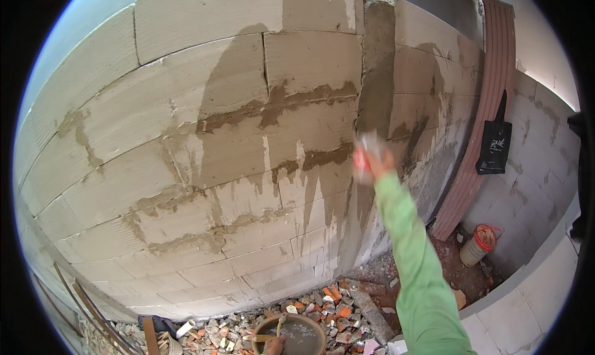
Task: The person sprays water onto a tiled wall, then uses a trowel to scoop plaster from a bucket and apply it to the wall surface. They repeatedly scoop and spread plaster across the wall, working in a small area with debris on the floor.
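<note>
Blockwork wall (167,101), darkened by wet streaks, curves behind both hands. The right hand (385,164) clasps a motion-blurred red-and-clear container (363,161) in front of it, near a grey vertical strip (377,70). The left hand (274,345) is at a round basin (321,334) of greyish liquid amid rubble (211,340); its fingers' hold I cannot tell.

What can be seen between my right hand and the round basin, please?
In the head view, the streaked block wall shows between the right hand and the basin, with brick rubble lower down, nearer the basin.
</note>
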`<action>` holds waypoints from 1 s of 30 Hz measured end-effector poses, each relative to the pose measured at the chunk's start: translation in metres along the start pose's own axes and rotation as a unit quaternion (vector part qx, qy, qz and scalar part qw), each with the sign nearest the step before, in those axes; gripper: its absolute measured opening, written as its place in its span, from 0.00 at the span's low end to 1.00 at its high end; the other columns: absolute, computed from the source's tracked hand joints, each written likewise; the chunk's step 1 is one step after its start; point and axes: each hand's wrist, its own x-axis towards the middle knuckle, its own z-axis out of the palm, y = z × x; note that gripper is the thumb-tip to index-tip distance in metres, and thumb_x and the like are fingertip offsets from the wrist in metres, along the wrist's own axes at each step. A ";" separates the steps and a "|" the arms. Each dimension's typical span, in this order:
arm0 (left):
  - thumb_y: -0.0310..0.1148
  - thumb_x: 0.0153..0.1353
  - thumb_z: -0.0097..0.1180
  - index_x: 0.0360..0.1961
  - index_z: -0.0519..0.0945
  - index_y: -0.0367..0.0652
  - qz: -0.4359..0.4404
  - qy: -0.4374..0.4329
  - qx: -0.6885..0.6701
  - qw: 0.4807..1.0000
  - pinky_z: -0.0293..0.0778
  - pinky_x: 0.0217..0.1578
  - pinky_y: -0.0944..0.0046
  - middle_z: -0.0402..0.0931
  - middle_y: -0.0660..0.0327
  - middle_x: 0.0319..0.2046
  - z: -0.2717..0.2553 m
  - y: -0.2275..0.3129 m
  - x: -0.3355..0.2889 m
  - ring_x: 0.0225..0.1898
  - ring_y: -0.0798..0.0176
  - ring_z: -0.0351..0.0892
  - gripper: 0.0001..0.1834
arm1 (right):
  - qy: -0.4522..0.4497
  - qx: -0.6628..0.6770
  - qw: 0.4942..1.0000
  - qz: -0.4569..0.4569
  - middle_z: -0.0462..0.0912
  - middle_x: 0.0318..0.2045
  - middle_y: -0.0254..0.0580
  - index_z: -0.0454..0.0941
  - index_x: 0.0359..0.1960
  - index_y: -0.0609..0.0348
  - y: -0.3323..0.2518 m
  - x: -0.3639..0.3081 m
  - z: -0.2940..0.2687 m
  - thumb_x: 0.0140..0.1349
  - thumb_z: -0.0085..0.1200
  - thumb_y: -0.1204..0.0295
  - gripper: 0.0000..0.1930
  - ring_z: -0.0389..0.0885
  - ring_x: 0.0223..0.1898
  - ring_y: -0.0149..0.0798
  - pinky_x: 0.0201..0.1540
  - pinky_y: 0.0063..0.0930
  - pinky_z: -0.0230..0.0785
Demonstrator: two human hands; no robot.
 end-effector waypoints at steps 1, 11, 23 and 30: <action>0.42 0.53 0.64 0.34 0.81 0.35 0.012 -0.008 -0.037 0.999 0.70 0.33 0.64 0.75 0.60 0.26 -0.002 0.000 -0.011 0.29 0.65 0.74 0.19 | -0.047 0.022 0.997 -0.064 0.81 0.40 0.48 0.74 0.49 0.64 -0.038 0.025 0.036 0.48 0.70 0.60 0.29 0.81 0.39 0.36 0.41 0.31 0.76; 0.38 0.53 0.64 0.25 0.79 0.38 0.078 -0.038 -0.179 0.980 0.61 0.24 0.65 0.70 0.66 0.19 -0.046 -0.006 -0.103 0.22 0.70 0.65 0.13 | -0.362 0.016 0.927 -0.091 0.80 0.40 0.46 0.62 0.56 0.59 0.005 -0.138 0.207 0.52 0.65 0.62 0.33 0.80 0.34 0.37 0.34 0.32 0.76; 0.58 0.57 0.54 0.36 0.82 0.42 0.238 -0.087 -0.008 0.967 0.70 0.38 0.60 0.79 0.57 0.30 -0.060 -0.028 -0.115 0.35 0.62 0.76 0.27 | -0.698 -0.464 0.542 0.062 0.79 0.40 0.44 0.64 0.56 0.58 0.292 -0.513 0.028 0.58 0.58 0.68 0.25 0.80 0.33 0.38 0.34 0.37 0.76; 0.61 0.55 0.53 0.35 0.83 0.36 0.236 -0.140 -0.069 0.959 0.70 0.37 0.57 0.79 0.55 0.31 -0.077 -0.032 -0.109 0.34 0.60 0.78 0.32 | -0.720 -0.534 0.434 -0.082 0.80 0.42 0.43 0.68 0.54 0.59 0.323 -0.563 0.000 0.58 0.58 0.65 0.24 0.81 0.35 0.42 0.37 0.41 0.76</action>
